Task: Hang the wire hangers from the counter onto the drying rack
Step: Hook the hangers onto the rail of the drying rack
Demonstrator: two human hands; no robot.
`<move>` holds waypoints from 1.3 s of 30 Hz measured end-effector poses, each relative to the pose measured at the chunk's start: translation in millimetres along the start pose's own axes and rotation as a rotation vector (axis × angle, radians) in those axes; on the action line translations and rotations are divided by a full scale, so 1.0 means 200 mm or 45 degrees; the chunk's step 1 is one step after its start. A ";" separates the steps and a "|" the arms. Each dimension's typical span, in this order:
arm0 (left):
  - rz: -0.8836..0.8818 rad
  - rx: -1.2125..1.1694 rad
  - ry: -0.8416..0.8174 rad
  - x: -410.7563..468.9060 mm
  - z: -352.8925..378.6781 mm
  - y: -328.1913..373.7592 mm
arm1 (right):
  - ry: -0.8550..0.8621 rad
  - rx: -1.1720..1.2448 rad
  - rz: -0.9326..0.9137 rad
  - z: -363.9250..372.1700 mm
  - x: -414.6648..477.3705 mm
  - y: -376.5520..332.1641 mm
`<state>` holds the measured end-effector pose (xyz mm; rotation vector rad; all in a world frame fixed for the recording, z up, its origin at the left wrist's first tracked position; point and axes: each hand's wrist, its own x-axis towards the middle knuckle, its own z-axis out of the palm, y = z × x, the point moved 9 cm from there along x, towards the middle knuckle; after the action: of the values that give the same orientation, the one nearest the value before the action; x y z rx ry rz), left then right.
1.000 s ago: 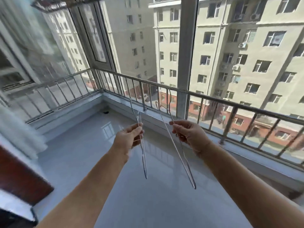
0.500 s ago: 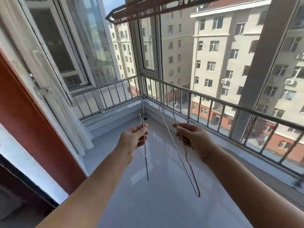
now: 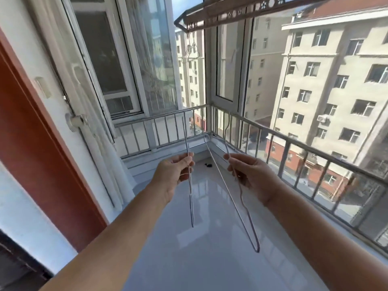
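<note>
1. I am standing at a sunlit balcony window. My left hand [image 3: 174,175] is pinching the left hanger [image 3: 191,208] between thumb and fingers, so the hanger is showing edge-on; my right hand [image 3: 249,177] is gripping the right hanger [image 3: 236,206], with its fingers curling round the upper wire.
2. Both hangers are dangling well below the drying rack [image 3: 220,16]; they are hanging over the glossy white counter [image 3: 189,259], which is lying further below the rack.
3. I judge the step is going best if I am lifting one hanger at a time; I should be turning its hook towards the rack's bar and keeping the two wires apart, since they could be tangling.
4. Compared with half a second ago, my view is tilting higher, so the rack is showing more fully; my grips are looking unchanged.
</note>
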<state>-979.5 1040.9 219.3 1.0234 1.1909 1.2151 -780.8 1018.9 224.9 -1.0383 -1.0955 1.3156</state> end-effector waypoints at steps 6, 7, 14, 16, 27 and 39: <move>0.022 -0.052 0.027 0.53 -0.09 0.16 | 0.023 0.011 -0.017 0.08 0.58 -0.10; 0.019 -0.058 0.025 0.61 -0.10 0.19 | 0.022 0.012 -0.019 0.10 0.67 -0.11; 0.025 -0.022 -0.053 1.26 -0.21 0.34 | 0.066 -0.017 -0.085 0.24 1.34 -0.13; 0.021 -0.032 -0.079 1.45 -0.24 0.41 | 0.103 -0.012 -0.099 0.27 1.50 -0.15; 0.063 -0.007 -0.305 2.46 -0.16 0.91 | 0.345 -0.094 -0.291 0.39 2.32 -0.51; 0.200 -0.043 -0.535 3.24 0.29 1.34 | 0.516 -0.174 -0.551 0.18 3.11 -0.93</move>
<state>-975.3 1715.3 421.8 1.2903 0.7717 1.0658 -803.0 1638.0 422.2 -1.0380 -1.0316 0.6586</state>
